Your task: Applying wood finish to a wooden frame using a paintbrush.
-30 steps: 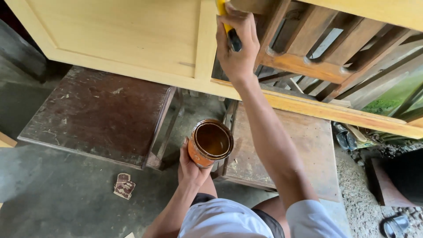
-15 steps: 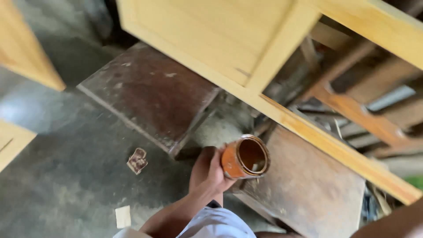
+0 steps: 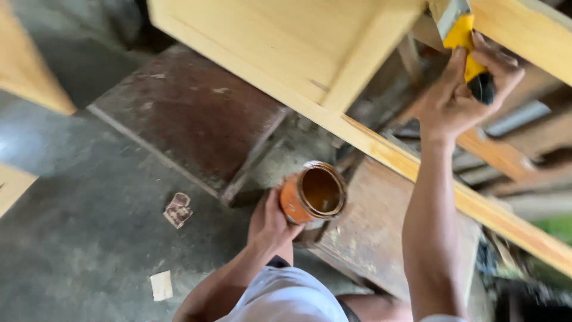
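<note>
My left hand [image 3: 269, 223] holds an orange tin can [image 3: 312, 194] low in front of me; the can is open at the top with brown liquid inside. My right hand [image 3: 462, 95] is raised and grips the yellow and black handle of a paintbrush [image 3: 463, 37], whose metal ferrule meets the edge of a pale wooden panelled frame [image 3: 310, 45] overhead. The bristles are hidden at the frame's top edge.
A dark, stained wooden board [image 3: 190, 116] lies on the concrete floor [image 3: 77, 238] under the frame, and another worn board [image 3: 381, 232] lies beneath the can. Two small scraps [image 3: 177, 209] lie on the floor. Wooden slats [image 3: 506, 155] stand behind the frame at right.
My view has swung, and my right hand with the brush is back in view at the upper right against the frame. My left hand still holds the can at about the same height.
</note>
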